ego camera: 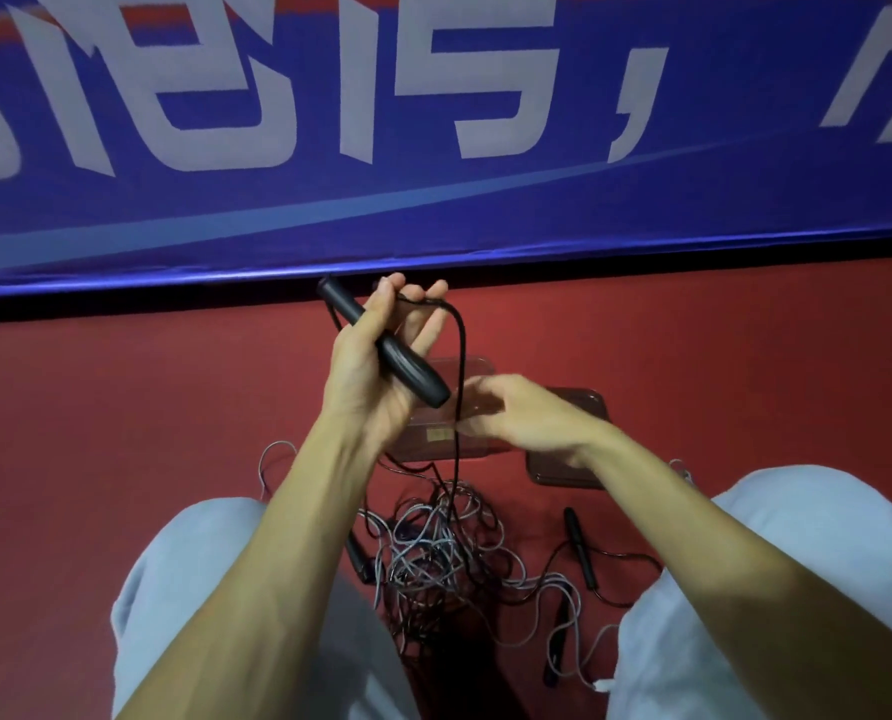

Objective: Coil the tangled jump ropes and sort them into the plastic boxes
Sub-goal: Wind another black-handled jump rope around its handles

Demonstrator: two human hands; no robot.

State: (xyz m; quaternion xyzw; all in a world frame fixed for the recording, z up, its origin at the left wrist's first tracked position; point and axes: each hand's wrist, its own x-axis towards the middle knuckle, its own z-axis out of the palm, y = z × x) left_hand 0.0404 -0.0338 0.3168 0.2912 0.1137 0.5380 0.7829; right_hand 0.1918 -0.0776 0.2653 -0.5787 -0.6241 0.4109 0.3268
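**Q:** Head view, boxes first. What is in them?

**A:** Two clear plastic boxes, the left box and the right box, sit side by side on the red floor, toward its far edge below the blue banner. Your hands and arms cover most of both. Only a small pale label shows in the left one.

**Q:** Hands?

**A:** Your left hand grips a black handle, thumb across it. Its black cord loops over the spread fingers and drops to the tangle of black and grey ropes between your knees. Your right hand is blurred, fingertips at the cord; pinching or not, cannot tell.
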